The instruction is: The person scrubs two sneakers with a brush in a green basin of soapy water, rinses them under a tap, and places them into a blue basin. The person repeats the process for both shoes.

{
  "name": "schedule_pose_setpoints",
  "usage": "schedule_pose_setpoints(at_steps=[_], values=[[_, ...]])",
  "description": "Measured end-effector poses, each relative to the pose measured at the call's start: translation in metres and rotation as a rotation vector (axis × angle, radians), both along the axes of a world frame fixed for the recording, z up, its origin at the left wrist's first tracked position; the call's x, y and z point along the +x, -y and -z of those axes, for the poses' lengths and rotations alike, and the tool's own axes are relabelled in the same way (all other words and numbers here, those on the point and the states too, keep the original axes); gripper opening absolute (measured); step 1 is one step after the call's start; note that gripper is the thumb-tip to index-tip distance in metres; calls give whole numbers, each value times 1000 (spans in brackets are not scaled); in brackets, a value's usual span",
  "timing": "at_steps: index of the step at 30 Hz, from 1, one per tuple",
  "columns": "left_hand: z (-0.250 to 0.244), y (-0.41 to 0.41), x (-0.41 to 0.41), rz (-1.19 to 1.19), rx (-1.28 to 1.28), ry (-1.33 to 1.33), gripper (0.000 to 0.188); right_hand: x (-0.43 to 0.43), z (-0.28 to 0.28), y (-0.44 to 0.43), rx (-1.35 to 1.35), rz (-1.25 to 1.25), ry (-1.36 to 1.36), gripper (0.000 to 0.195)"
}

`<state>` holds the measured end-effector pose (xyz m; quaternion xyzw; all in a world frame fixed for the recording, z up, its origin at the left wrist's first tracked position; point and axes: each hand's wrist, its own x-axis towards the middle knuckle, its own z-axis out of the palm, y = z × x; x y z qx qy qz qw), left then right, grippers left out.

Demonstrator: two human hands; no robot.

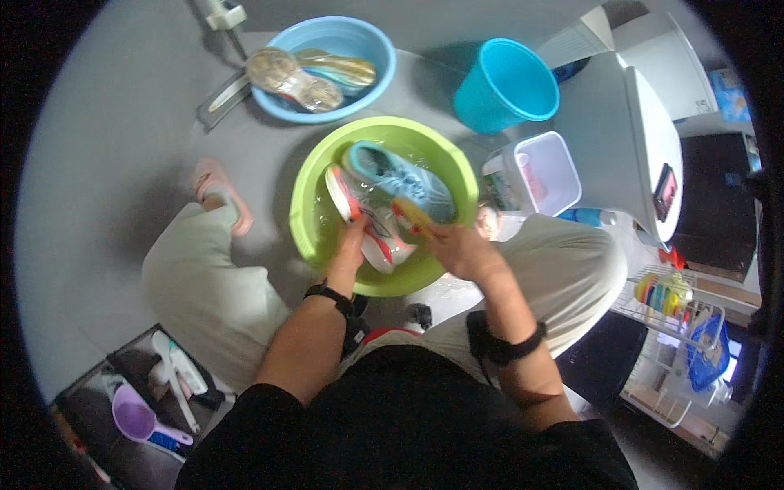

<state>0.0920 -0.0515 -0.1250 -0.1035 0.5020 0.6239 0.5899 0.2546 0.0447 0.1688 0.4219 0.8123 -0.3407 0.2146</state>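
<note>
A green plastic basin [299, 211] with water stands between my knees. In it lies a light-blue sneaker [407, 180], with a white and red sneaker [383, 245] nearer to me. My left hand [350, 242] grips the white and red sneaker by its side. Held in my right hand [459, 248] is a yellow-handled brush [413, 215], its head close to the same sneaker; whether they touch is blurred. Beyond, a blue basin [384, 52] holds a pair of shoes, one of them sole up [294, 79].
A turquoise bucket [487, 92] and a white plastic tub [551, 174] stand at the right, beside a white appliance with a phone [666, 192] on it. At lower left, a dark crate [79, 392] holds a purple scoop [135, 413] and brushes. A metal stand foot [223, 101] is at upper left.
</note>
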Motion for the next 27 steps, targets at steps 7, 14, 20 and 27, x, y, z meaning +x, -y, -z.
schedule_pose_setpoints(at_steps=[7,14,20,27], values=[[-113,4,-10,-44,136,125,27,36,-43,5,-109,5,-223,33],[-155,4,-35,5,251,90,61,32,-57,15,-317,92,-215,38],[-172,-1,-27,16,378,79,87,-20,12,35,-59,241,-470,37],[-157,2,-46,-77,407,17,86,-51,51,22,-11,186,-549,39]])
